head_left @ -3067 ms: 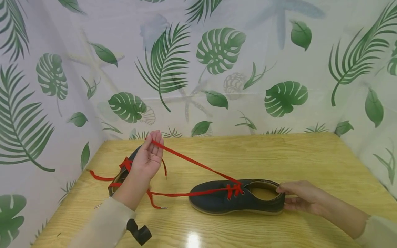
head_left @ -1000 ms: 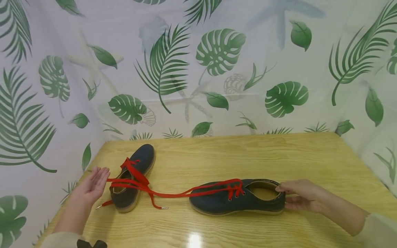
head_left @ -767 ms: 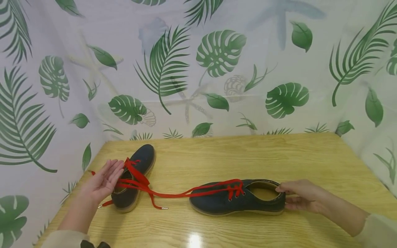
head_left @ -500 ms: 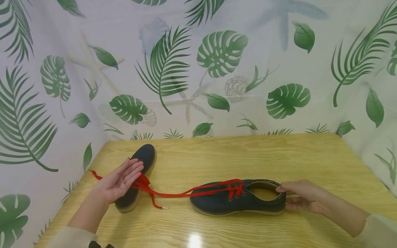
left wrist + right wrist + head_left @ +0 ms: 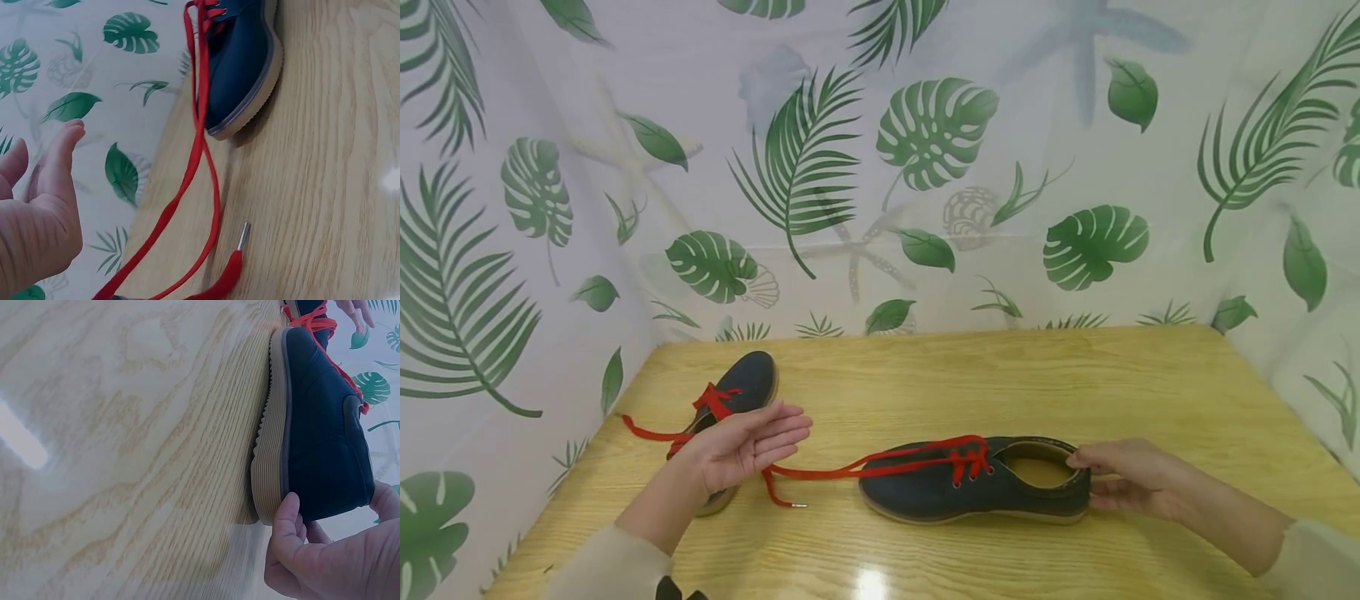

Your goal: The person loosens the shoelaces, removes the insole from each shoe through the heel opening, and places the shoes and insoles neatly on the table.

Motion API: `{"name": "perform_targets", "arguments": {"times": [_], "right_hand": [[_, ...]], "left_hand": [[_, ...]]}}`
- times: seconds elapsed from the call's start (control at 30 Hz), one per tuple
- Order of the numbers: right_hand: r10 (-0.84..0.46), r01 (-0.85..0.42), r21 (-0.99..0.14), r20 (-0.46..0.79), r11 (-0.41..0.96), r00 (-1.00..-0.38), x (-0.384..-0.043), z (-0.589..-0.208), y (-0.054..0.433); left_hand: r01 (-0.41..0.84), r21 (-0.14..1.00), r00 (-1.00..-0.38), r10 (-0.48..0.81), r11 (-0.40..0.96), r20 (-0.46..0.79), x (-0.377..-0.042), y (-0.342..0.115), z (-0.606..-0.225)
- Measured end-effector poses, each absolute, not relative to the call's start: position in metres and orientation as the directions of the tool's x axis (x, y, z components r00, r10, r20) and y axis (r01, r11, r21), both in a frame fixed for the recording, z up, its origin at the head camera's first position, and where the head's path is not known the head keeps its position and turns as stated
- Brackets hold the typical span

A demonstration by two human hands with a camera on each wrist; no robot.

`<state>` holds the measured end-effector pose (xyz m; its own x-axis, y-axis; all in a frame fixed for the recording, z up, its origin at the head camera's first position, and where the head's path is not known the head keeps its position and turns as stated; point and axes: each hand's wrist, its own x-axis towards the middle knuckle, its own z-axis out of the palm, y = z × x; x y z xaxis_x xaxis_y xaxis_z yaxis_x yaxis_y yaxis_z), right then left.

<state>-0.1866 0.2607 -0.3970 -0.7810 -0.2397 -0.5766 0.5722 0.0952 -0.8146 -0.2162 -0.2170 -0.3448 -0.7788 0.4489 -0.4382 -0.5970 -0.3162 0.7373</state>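
Note:
A dark blue shoe (image 5: 925, 496) with red laces lies with its toe to the left, and my right hand (image 5: 1138, 479) grips its heel between thumb and fingers. In the right wrist view, fingers press the heel (image 5: 325, 494) near the sole. The red laces (image 5: 823, 474) run left from this shoe to a second dark blue shoe (image 5: 749, 379). My left hand (image 5: 741, 446) is held over that second shoe, palm turned up, fingers straight and holding nothing; it hides part of the shoe and laces. In the left wrist view a metal lace tip (image 5: 244, 235) shows.
The wooden table (image 5: 1000, 375) carries both shoes. A white cloth (image 5: 865, 167) printed with green leaves hangs behind and at the sides. Another loose red lace end (image 5: 647, 432) lies left of the second shoe.
My left hand drew a red lace out to the left, let it drop over the second shoe, then moved right with straight fingers. My right hand stays at the heel.

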Motion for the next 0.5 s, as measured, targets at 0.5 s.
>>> {"name": "perform_targets", "arguments": {"times": [0.5], "right_hand": [[-0.244,0.575,-0.812,-0.580,0.099,-0.777,-0.188,-0.398,0.260]], "left_hand": [[-0.632,0.775,-0.650,0.546,-0.002,-0.529,-0.219,-0.154,-0.361]]}}
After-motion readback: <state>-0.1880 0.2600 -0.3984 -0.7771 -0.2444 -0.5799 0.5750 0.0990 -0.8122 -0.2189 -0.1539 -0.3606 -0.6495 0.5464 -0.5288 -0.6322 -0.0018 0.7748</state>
